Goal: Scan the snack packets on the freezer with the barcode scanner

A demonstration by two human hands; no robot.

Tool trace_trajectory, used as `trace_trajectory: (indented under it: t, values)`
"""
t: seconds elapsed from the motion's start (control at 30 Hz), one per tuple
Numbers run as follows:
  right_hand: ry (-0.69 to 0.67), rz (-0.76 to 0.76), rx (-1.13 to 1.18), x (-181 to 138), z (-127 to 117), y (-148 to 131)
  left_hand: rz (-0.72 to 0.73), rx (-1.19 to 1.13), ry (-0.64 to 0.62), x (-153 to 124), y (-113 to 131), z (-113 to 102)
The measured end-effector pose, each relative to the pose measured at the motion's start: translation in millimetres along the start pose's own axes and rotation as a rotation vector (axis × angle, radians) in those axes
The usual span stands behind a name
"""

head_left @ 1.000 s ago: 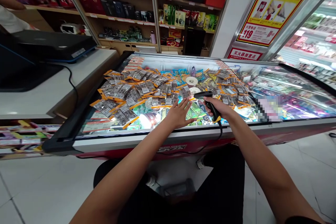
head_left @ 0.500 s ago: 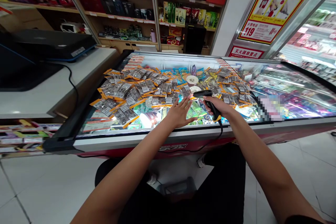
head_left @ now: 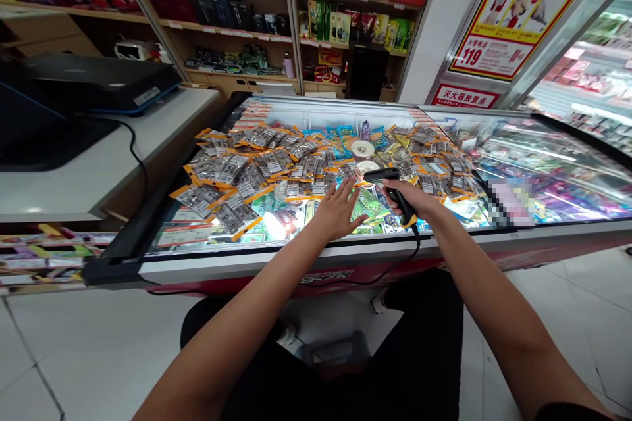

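My right hand grips a black and yellow barcode scanner, its head pointing left over the glass lid of a chest freezer. My left hand lies open with fingers spread on the glass, just left of the scanner and at the near edge of a heap of small orange-edged packets. The scanner's black cable hangs over the freezer's front edge.
A white counter with a black device and cable stands at the left. Shelves of boxed goods line the back wall. More packets and two round tubs lie further back on the glass. A second glass cabinet rises at the right.
A person's arm at the far left has gone from view. My left hand has slid slightly forward on the glass; the scanner hand stays almost still.
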State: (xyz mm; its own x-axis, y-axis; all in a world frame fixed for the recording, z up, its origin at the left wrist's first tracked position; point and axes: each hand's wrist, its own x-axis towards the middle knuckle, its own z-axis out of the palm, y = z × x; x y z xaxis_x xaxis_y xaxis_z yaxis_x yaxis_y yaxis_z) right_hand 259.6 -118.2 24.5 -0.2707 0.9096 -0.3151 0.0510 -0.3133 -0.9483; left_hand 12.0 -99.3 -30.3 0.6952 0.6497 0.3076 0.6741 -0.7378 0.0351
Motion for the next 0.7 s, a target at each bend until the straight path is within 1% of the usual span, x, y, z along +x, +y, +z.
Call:
trace_trajectory:
  t: [0.23, 0.53, 0.6, 0.63, 0.7]
  values:
    - [-0.020, 0.015, 0.029, -2.8, 1.3, -5.2, -0.063, 0.008, 0.041, -1.8, 2.8, -2.8]
    - [-0.013, 0.013, -0.015, -10.3, 0.7, -4.3, -0.087, 0.027, 0.028, -2.3, 2.6, 1.5]
    - [0.041, -0.026, -0.039, -9.6, -2.8, -4.1, -0.099, 0.042, 0.046, -2.9, 4.3, 0.7]
    - [0.104, -0.063, -0.079, -8.3, -6.3, -4.1, -0.107, 0.051, 0.059, -3.1, 5.1, 0.1]
    - [0.319, -0.148, -0.231, -3.9, -17.3, -4.4, -0.127, 0.071, 0.088, -3.2, 5.9, -1.4]
